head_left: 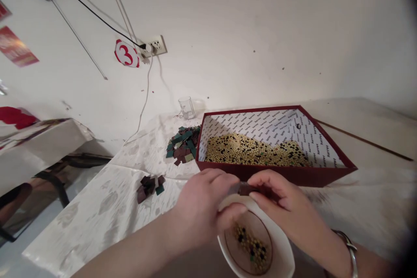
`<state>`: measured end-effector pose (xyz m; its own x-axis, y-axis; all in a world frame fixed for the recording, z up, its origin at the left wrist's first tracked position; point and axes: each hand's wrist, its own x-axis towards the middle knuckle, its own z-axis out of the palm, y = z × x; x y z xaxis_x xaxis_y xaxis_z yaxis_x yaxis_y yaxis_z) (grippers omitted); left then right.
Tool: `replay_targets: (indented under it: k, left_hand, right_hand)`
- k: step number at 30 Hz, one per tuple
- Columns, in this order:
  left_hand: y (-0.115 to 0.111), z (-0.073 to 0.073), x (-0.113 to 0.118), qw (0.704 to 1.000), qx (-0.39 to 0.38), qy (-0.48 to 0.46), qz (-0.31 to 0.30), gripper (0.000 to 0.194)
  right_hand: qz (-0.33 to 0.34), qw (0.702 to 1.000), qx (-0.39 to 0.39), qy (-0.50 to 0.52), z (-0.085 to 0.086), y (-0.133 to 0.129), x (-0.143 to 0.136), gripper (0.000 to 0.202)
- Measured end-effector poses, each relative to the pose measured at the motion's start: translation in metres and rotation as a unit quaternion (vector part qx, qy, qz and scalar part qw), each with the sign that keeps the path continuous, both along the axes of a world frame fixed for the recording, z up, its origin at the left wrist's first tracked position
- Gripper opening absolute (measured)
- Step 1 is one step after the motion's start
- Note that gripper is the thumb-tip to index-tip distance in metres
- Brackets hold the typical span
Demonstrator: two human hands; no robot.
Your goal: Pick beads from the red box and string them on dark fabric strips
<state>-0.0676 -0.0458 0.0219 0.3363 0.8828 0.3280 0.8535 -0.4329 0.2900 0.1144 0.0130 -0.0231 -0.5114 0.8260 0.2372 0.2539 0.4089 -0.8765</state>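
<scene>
My right hand [283, 200] pinches a small dark brown piece [246, 189], thin and flat-looking, between thumb and fingertips. From the other side my left hand [208, 200] curls its fingers close to the same piece. Blur hides what its fingertips grip, though something greyish shows there. Under both hands is a white oval bowl [288, 254], with small yellowish and black bead-like grains [252, 245] in it. Just beyond stands a dark red box [276, 176] with a printed white lining, holding many similar grains [247, 150].
Left of the box lies a heap of green and brown flat pieces [184, 143]. A smaller dark pile [150, 186] is nearer. A glass mug [186, 107] stands by the wall. A thin brown stick [365, 139] lies right of the box on the covered table [107, 195].
</scene>
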Motion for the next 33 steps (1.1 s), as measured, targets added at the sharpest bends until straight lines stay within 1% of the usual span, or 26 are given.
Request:
replay_targets:
  k: [2, 4, 8, 11, 13, 16, 19, 21, 23, 26, 29, 31, 33]
  left_hand:
    - [0.01, 0.002, 0.012, 0.999, 0.009, -0.005, -0.032, 0.024]
    - [0.02, 0.006, 0.018, 0.999, 0.014, -0.006, -0.045, 0.021]
    - [0.034, 0.015, 0.022, 0.999, 0.019, -0.007, -0.05, 0.027]
    - [0.042, 0.019, 0.023, 0.997, 0.021, -0.015, -0.077, 0.031]
    - [0.047, 0.021, 0.025, 0.994, 0.041, -0.018, -0.101, 0.033]
    - [0.053, 0.024, 0.028, 0.988, 0.087, -0.024, -0.126, 0.034]
    - [0.058, 0.028, 0.031, 0.984, 0.119, -0.027, -0.129, 0.035]
    - [0.059, 0.031, 0.033, 0.983, 0.13, -0.023, -0.129, 0.034]
    - [0.06, 0.034, 0.034, 0.983, 0.129, -0.027, -0.128, 0.033]
    - [0.06, 0.035, 0.034, 0.985, 0.103, -0.065, -0.124, 0.034]
    - [0.059, 0.036, 0.03, 0.983, 0.062, -0.1, -0.139, 0.032]
    - [0.059, 0.037, 0.026, 0.981, 0.047, -0.116, -0.151, 0.03]
    - [0.059, 0.039, 0.021, 0.978, 0.051, -0.132, -0.156, 0.03]
  right_hand:
    - [0.007, 1.0, 0.02, -0.001, 0.002, 0.0, 0.001, 0.01]
    - [0.011, 0.998, 0.055, 0.002, 0.005, 0.0, 0.003, 0.008]
    - [-0.011, 0.994, 0.11, 0.012, 0.013, 0.001, 0.009, 0.007]
    - [-0.035, 0.989, 0.143, 0.017, 0.016, 0.003, 0.014, 0.005]
    - [-0.054, 0.983, 0.172, 0.023, 0.017, 0.006, 0.016, 0.005]
    - [-0.075, 0.975, 0.205, 0.038, 0.019, 0.011, 0.018, 0.014]
    - [-0.044, 0.977, 0.206, 0.028, 0.02, 0.017, 0.021, 0.01]
    - [-0.022, 0.978, 0.206, 0.012, 0.021, 0.02, 0.024, 0.012]
    - [-0.02, 0.977, 0.21, 0.003, 0.023, 0.022, 0.026, 0.014]
    - [-0.018, 0.972, 0.234, -0.005, 0.031, 0.025, 0.027, 0.014]
    - [-0.001, 0.966, 0.258, -0.006, 0.039, 0.027, 0.024, 0.016]
    - [0.016, 0.966, 0.26, -0.005, 0.044, 0.03, 0.02, 0.017]
    - [0.032, 0.969, 0.245, -0.009, 0.05, 0.034, 0.015, 0.017]
